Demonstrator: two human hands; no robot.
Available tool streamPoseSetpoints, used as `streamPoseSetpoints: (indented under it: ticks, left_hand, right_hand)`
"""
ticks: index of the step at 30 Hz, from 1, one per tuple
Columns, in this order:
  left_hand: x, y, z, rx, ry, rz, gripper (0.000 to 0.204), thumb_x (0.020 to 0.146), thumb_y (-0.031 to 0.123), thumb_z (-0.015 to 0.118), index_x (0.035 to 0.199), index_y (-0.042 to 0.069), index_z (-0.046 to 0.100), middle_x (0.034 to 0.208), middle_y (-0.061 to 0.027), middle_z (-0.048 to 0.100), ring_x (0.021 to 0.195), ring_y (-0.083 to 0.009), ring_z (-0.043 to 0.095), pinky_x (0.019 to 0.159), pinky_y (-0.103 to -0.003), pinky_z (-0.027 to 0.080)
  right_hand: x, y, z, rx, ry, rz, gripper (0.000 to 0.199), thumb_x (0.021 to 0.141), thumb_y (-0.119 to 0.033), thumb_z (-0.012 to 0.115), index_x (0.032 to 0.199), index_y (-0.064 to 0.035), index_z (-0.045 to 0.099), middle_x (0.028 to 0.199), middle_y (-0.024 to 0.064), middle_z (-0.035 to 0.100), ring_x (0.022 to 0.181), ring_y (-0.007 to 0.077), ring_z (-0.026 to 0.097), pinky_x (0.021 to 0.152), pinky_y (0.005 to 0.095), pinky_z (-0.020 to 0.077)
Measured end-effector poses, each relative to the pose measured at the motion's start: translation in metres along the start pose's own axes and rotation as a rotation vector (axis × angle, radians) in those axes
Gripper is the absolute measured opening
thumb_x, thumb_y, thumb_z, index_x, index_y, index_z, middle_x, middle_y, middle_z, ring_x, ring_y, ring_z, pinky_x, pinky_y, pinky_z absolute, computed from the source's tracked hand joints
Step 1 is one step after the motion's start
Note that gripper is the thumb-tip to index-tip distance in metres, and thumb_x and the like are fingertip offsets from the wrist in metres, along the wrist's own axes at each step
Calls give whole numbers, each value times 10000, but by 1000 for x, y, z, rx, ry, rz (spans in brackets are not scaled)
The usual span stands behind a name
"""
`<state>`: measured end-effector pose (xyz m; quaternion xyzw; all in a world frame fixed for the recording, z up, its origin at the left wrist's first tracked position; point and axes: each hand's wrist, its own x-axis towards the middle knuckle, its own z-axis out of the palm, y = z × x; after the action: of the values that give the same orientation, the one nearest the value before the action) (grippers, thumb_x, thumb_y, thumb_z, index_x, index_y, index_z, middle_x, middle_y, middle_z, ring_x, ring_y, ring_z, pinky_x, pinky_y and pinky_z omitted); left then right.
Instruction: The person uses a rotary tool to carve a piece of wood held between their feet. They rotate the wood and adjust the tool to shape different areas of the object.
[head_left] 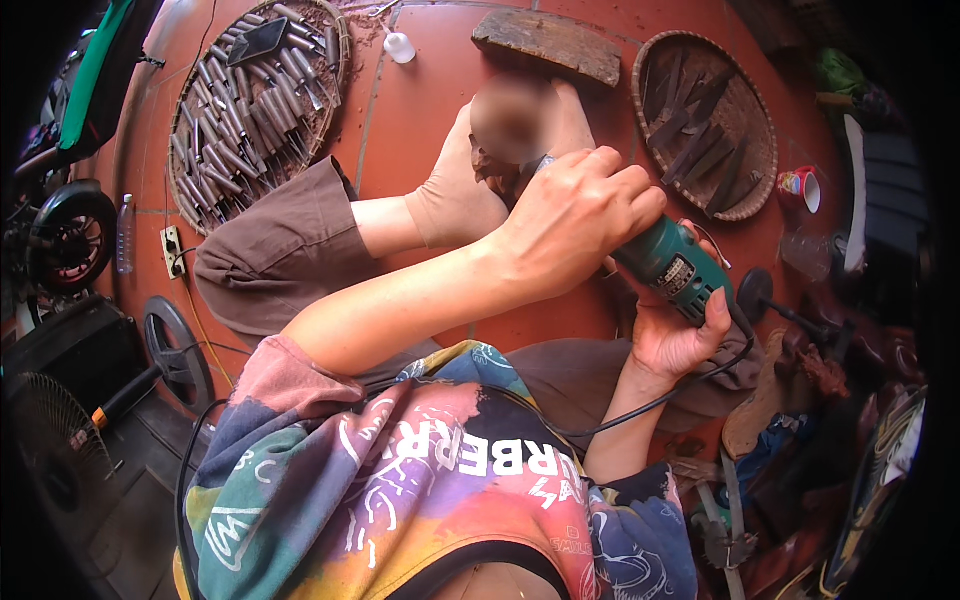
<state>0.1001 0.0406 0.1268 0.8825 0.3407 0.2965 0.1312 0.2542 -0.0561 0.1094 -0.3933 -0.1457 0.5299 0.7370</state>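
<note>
My left hand (590, 210) is wrapped around the front part of a teal die grinder (678, 268), which slants from upper left to lower right. Palm up, my right hand (680, 335) supports the grinder's rear body, thumb along its near side and fingertips showing beyond it. The tool's front end reaches a brown carved wooden piece (490, 175) between my bare feet. Much of that piece is blurred, and the bit's exact contact with it cannot be made out. A black power cord (665, 397) runs from the grinder's rear across my right forearm toward my lap.
A round woven basket (338, 120) at far left holds many wooden-handled carving tools. Another basket (765, 195) at right holds dark flat pieces. Beyond my feet lies a wooden block (547, 47), with a small white bottle (399, 47) beside it. A red cup (800, 190) stands far right.
</note>
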Motion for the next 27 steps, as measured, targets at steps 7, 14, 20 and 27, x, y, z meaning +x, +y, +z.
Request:
streamPoseSetpoints:
  ticks: [7, 14, 20, 27]
  left_hand:
    - [-1, 2, -5, -8, -5, -6, 343, 669, 72, 678, 1005, 81, 609, 901, -61, 610, 899, -258, 630, 759, -385, 536]
    - [0, 4, -6, -10, -28, -13, 349, 665, 68, 680, 1007, 77, 609, 902, -61, 609, 899, -259, 630, 770, -386, 532]
    - [-4, 7, -9, 13, -31, -33, 346, 674, 82, 675, 1014, 79, 612, 902, -59, 607, 883, -257, 628, 770, -383, 532]
    - [3, 7, -9, 25, -9, 27, 355, 684, 85, 666, 1036, 82, 625, 907, -55, 608, 890, -254, 630, 766, -385, 533]
  right_hand:
    - [-1, -3, 4, 4, -3, 15, 586, 816, -336, 639, 1292, -9, 542, 1358, 264, 519, 1281, 338, 527, 909, 606, 569]
    - [-2, -5, 1, 11, 3, 16, 581, 813, -333, 646, 1285, -9, 551, 1357, 264, 525, 1273, 340, 534, 928, 582, 567]
    - [-1, -3, -2, 28, -17, 38, 583, 821, -341, 645, 1288, -8, 546, 1363, 262, 526, 1254, 345, 552, 932, 585, 564]
    - [-4, 0, -6, 89, -48, -23, 618, 807, -345, 685, 1307, -18, 526, 1403, 251, 496, 1280, 351, 530, 932, 586, 565]
